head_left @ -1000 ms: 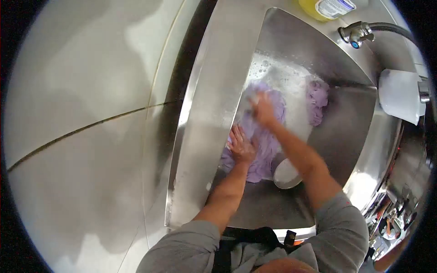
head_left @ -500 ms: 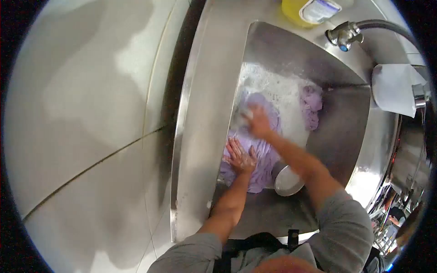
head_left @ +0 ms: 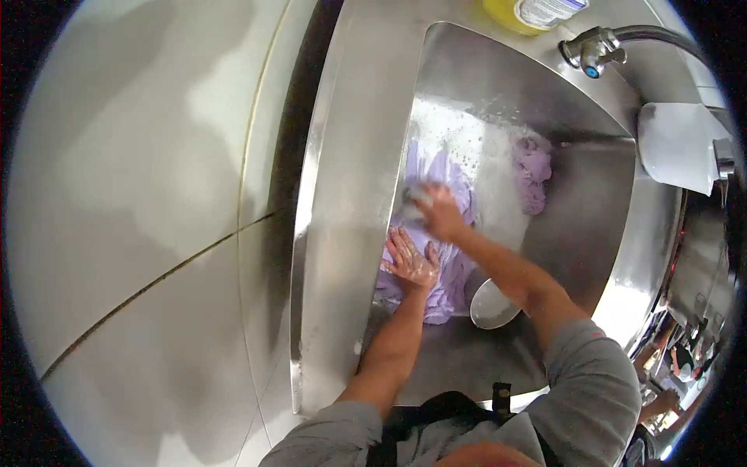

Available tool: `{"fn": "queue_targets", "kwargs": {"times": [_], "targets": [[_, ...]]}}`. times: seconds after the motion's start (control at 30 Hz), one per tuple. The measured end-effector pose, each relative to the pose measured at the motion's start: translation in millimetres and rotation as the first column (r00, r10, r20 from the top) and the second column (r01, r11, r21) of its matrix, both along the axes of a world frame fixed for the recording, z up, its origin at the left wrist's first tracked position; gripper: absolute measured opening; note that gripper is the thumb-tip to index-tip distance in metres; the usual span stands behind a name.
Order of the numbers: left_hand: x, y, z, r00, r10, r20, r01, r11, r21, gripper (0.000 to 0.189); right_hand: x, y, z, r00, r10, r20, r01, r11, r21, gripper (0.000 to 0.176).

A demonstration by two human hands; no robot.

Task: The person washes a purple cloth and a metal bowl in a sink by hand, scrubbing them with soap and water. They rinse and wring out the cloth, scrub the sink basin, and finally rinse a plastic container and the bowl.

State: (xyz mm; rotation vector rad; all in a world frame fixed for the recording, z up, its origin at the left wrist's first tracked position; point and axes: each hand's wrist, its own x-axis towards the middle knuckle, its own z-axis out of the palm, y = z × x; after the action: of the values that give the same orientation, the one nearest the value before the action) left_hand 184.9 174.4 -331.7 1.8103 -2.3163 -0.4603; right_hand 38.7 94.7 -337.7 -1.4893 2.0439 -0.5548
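Note:
A wet purple cloth lies spread on the floor of a steel sink, with foam around it. My left hand rests flat on the cloth with its fingers apart, suds on its skin. Just above it, my right hand is closed on a pale, blurred object pressed against the cloth; what it is cannot be made out. Another bunched purple cloth sits farther right in the sink. Near my right forearm is a round white bowl.
A chrome tap and a bottle of yellow liquid stand at the sink's back rim. To the right is a white container. Tiled wall fills the left side. People are partly visible at the far lower right.
The purple cloth's upper part has gone from rounded to spread in folds. My right hand has shifted slightly downward, still blurred at the fingers. My left hand stays in nearly the same place.

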Motion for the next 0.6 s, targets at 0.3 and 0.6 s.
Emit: {"fn": "queue_targets", "kwargs": {"times": [0.3,0.6], "targets": [[1.5,3.0,3.4,0.994,-0.022,0.103,0.02,0.999,0.029,0.075,-28.7,-38.8,17.9,0.892,0.318,-0.32,-0.312,0.948,0.071,0.053],[4.1,2.8,3.2,0.991,-0.029,0.133,0.027,0.999,0.02,0.078,-3.3,-25.5,8.4,0.874,0.325,-0.362,-0.329,0.943,0.051,0.058]]}}
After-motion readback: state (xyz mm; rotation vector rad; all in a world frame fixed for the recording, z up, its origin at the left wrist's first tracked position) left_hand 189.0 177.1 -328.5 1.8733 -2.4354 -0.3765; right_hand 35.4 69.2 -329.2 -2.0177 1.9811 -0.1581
